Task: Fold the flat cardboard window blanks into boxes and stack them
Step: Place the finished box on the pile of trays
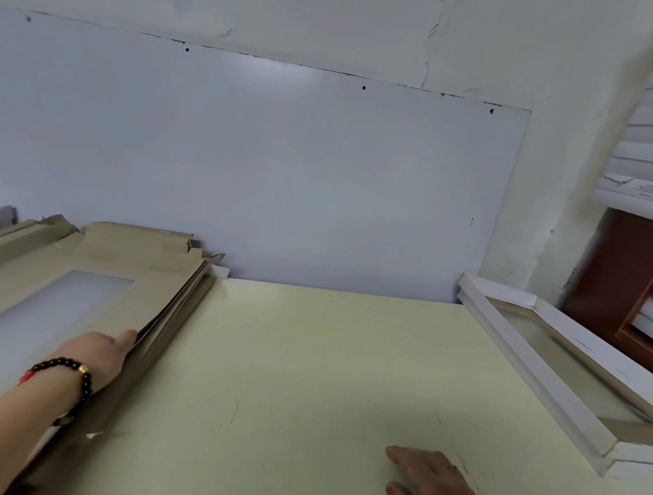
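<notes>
Step in hand, as judged: taking the next blank. Lower right, the right hand point(438, 490) lies flat on the desk point(307, 364), fingers spread, holding nothing. Lower left, the left hand point(100, 354) reaches forward, thumb at the edge of the stack of flat blanks point(126, 265); its fingers are hidden. Next move calls for lifting one sheet. Folded boxes point(566, 371) sit at right.

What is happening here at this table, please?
A person is working with cardboard window boxes at a pale table. The left hand rests on the right edge of a stack of flat tan window blanks, the thumb at the edge of the top sheets, as if about to take one. The right hand lies open and flat on the table, holding nothing. On the right, folded white window boxes already lie stacked. No blank lies in the middle of the table.
</notes>
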`<state>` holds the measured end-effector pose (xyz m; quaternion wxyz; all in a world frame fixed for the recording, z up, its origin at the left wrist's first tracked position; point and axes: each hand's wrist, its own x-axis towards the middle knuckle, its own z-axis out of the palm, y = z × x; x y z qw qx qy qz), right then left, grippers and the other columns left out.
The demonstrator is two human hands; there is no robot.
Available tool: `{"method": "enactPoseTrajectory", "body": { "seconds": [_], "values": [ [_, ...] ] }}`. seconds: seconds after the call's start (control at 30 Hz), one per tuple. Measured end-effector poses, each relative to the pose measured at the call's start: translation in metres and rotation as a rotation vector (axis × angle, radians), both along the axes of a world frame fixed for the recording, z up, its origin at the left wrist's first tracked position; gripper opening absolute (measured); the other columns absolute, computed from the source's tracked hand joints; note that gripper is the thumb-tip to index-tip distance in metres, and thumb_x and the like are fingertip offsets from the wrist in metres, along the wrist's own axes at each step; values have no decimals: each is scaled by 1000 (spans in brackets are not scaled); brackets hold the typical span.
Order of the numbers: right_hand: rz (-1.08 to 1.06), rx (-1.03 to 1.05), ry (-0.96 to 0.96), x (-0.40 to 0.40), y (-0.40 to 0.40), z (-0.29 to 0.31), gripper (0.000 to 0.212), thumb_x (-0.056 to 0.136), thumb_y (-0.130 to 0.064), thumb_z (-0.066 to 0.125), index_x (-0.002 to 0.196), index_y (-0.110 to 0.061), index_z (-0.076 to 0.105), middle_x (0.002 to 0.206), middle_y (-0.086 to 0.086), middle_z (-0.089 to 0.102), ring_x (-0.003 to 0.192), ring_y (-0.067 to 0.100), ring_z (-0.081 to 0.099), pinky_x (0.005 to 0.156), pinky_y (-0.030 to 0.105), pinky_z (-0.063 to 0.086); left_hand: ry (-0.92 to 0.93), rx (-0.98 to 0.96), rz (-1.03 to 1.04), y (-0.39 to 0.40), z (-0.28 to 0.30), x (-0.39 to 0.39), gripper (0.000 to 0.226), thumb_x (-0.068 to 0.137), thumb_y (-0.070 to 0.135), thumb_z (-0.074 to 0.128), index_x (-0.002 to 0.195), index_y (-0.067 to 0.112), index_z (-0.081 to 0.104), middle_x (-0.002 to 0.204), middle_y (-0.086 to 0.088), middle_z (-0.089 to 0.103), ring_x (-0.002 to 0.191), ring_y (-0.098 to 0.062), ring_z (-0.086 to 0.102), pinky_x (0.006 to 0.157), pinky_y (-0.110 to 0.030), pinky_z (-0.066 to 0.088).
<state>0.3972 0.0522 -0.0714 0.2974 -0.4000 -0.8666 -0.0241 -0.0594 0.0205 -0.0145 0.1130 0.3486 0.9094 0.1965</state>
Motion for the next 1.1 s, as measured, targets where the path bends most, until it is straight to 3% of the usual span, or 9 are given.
{"method": "enactPoseTrajectory", "body": {
  "seconds": [0.07, 0.17, 0.27, 0.4, 0.53, 0.7, 0.77, 0.97, 1.1],
  "values": [
    [6, 12, 6, 0, 0, 0, 63, 28, -29, 98, 86, -33, 76, 84, -23, 68, 73, -8, 60, 64, 7, 46, -22, 42, 24, 0, 2, -4, 60, 102, 44, 30, 78, -2, 61, 82, -14, 59, 74, -25, 53, 74, -33, 36],
    [13, 45, 3, -1, 1, 2, 62, 26, -29, 98, 84, -32, 76, 82, -23, 68, 85, -4, 55, 63, 7, 46, -61, 45, 5, -1, 0, -9, 49, 102, 35, 37, 87, -2, 65, 85, -12, 62, 77, -26, 56, 75, -32, 42],
    [7, 24, 13, -1, -1, 3, 61, 27, -29, 98, 84, -33, 76, 83, -24, 67, 85, -4, 55, 63, 8, 47, 94, -31, -70, -1, 0, -5, 35, 100, 28, 43, 84, 11, 69, 80, -1, 68, 73, -16, 61, 66, -23, 45],
    [7, -17, 27, -1, -1, 2, 61, 29, -27, 98, 85, -34, 75, 84, -25, 67, 76, -9, 58, 61, 9, 49, 77, -14, -94, 3, 5, 9, 60, 97, 57, 32, 79, 9, 64, 79, -6, 67, 72, -21, 62, 69, -29, 47],
    [2, -15, 25, 0, 0, 0, 61, 27, -27, 98, 84, -34, 76, 83, -24, 68, 72, -7, 60, 61, 9, 49, 113, 2, -121, 1, 1, 7, 43, 91, 58, 47, 86, 19, 63, 77, 1, 65, 72, -16, 62, 62, -25, 45],
    [6, -22, 14, 1, 1, -1, 60, 29, -29, 98, 85, -34, 75, 83, -24, 67, 72, -7, 61, 63, 7, 47, 181, -112, -162, -3, 9, 8, 53, 83, 70, 49, 79, 19, 63, 72, 3, 65, 72, -13, 61, 61, -24, 44],
    [6, -22, 19, 1, 1, -1, 60, 29, -28, 98, 84, -34, 75, 83, -24, 68, 71, -6, 62, 63, 8, 48, 201, -133, -180, -3, 10, 8, 51, 84, 67, 51, 78, 18, 64, 72, 3, 66, 71, -13, 61, 60, -23, 44],
    [-1, -36, 13, 1, 1, -1, 59, 31, -28, 98, 86, -34, 76, 84, -23, 68, 71, -5, 64, 61, 9, 49, -55, -50, -135, -6, 15, -2, 58, 93, 59, 42, 81, 8, 66, 79, -6, 66, 76, -20, 59, 65, -28, 40],
    [-11, -50, 14, 0, -2, 1, 60, 31, -28, 98, 87, -34, 75, 83, -23, 67, 69, -6, 63, 60, 9, 48, -20, -95, -94, -3, 17, -3, 39, 100, 32, 42, 89, 4, 66, 89, -9, 65, 78, -21, 57, 68, -26, 42]
  ]
}}
